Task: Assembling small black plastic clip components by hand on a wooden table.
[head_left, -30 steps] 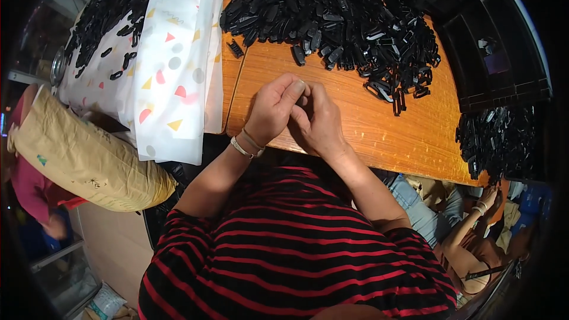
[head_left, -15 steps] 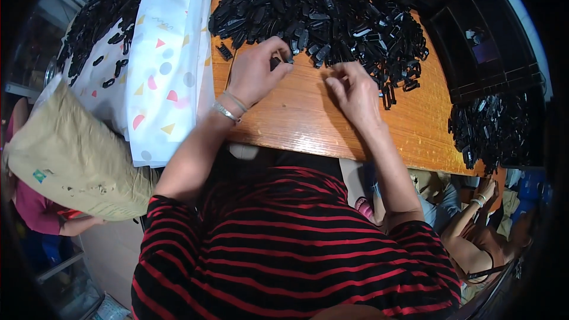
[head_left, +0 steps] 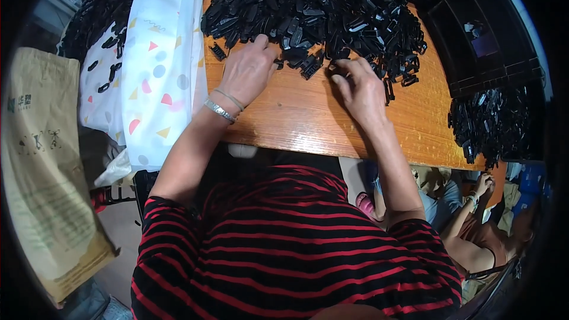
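My left hand (head_left: 250, 66) lies palm down at the near edge of a heap of small black plastic clip-like pieces (head_left: 284, 6). Its fingers are bent inward, and a dark piece (head_left: 278, 65) shows by the fingertips; the palm side is hidden. To the right, my right hand (head_left: 360, 88) hovers by the same edge with bent fingers, the thumb apart from the forefinger. A few loose pieces (head_left: 309, 64) lie between the two hands on the wooden table (head_left: 284, 115). One comb-like piece (head_left: 217, 52) sits left of my left hand.
A white patterned plastic sheet (head_left: 157, 83) covers the left side, with more black pieces (head_left: 109, 53) beyond. At right stand a black crate (head_left: 474, 41) and another heap (head_left: 492, 121). A tan sack (head_left: 47, 172) is at far left. Another person's arm (head_left: 462, 216) shows lower right.
My left hand has turned palm down and shifted slightly left; more pieces show between my hands. The tan sack has swung upright at far left, and the person in the pink top beside it is out of view.
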`<state>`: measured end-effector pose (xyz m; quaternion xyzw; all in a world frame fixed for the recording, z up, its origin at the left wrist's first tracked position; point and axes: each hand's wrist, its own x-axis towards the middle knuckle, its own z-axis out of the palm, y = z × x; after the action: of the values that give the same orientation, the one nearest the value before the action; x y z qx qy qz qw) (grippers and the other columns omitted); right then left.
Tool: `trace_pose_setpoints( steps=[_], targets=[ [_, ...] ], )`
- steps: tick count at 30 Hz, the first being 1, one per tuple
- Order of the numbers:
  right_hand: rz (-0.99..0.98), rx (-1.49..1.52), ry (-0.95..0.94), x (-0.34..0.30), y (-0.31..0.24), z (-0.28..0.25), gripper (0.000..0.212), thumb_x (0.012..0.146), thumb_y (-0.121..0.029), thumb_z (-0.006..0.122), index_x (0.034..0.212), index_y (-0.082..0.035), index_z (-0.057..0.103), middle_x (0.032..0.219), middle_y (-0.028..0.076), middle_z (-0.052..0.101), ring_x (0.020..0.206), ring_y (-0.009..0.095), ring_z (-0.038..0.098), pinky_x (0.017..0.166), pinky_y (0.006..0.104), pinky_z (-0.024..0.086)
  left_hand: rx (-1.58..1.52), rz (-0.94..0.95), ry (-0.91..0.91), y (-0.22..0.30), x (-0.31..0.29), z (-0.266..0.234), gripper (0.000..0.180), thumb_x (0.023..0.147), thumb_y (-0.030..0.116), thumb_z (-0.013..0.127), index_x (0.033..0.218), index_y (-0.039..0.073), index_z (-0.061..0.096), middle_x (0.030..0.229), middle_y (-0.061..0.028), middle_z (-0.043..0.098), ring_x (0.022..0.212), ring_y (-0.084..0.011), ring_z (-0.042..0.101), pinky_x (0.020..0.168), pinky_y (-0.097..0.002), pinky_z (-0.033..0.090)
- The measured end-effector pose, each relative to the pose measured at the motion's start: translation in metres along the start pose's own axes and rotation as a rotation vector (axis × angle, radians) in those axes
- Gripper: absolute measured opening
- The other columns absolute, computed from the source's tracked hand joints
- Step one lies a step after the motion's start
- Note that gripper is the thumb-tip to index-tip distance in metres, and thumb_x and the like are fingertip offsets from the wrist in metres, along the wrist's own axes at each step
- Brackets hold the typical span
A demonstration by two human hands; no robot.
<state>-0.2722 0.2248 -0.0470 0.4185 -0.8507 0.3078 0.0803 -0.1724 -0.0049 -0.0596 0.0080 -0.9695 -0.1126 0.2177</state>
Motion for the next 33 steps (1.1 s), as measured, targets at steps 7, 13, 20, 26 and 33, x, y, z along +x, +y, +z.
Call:
trace_pose_setpoints(
  steps=[7, 13, 20, 26, 33],
  targets=[
    [0.036, -0.069, 0.005, -0.020, 0.010, -0.010, 0.022, 0.081, -0.006, 0.070, 0.101, 0.000, 0.064, 0.092, 0.014, 0.062, 0.077, 0.030, 0.065, 0.066, 0.0365, 0.052, -0.134, -0.144, -0.131, 0.002, -0.015, -0.017, 0.014, 0.080, 0.015, 0.066, 0.088, 0.005, 0.070, 0.084, -0.0117, 0.062, 0.080, -0.0314, 0.063, 0.069, -0.0427, 0.049],
    [0.038, -0.216, -0.141, 0.001, -0.004, 0.002, 0.026, 0.078, -0.003, 0.069, 0.104, -0.003, 0.065, 0.098, 0.014, 0.059, 0.079, 0.034, 0.065, 0.069, 0.0403, 0.053, -0.193, -0.187, -0.100, 0.011, -0.016, -0.023, 0.017, 0.081, 0.018, 0.067, 0.091, 0.005, 0.070, 0.087, -0.0117, 0.063, 0.082, -0.0321, 0.063, 0.071, -0.0421, 0.050],
    [-0.078, -0.045, -0.244, 0.007, -0.013, 0.004, 0.031, 0.077, -0.005, 0.072, 0.107, -0.002, 0.063, 0.094, 0.014, 0.060, 0.078, 0.033, 0.064, 0.069, 0.0399, 0.053, -0.153, -0.168, -0.162, 0.015, -0.023, -0.014, 0.021, 0.080, 0.018, 0.069, 0.098, 0.008, 0.068, 0.089, -0.0098, 0.062, 0.080, -0.0318, 0.062, 0.069, -0.0406, 0.049],
    [-0.047, 0.006, -0.218, -0.003, -0.011, 0.000, 0.029, 0.076, -0.006, 0.074, 0.103, -0.002, 0.063, 0.092, 0.014, 0.062, 0.077, 0.032, 0.065, 0.067, 0.0390, 0.053, -0.203, -0.190, -0.091, 0.015, -0.028, -0.011, 0.019, 0.080, 0.014, 0.068, 0.098, 0.009, 0.068, 0.089, -0.0093, 0.061, 0.081, -0.0317, 0.062, 0.069, -0.0403, 0.049],
    [-0.072, -0.089, -0.287, -0.005, -0.015, 0.005, 0.027, 0.078, -0.009, 0.073, 0.100, 0.000, 0.062, 0.092, 0.015, 0.064, 0.077, 0.031, 0.066, 0.066, 0.0378, 0.053, -0.294, -0.204, -0.051, 0.017, -0.033, -0.006, 0.019, 0.080, 0.012, 0.069, 0.097, 0.007, 0.067, 0.092, -0.0121, 0.061, 0.082, -0.0331, 0.062, 0.071, -0.0405, 0.050]
  ],
)
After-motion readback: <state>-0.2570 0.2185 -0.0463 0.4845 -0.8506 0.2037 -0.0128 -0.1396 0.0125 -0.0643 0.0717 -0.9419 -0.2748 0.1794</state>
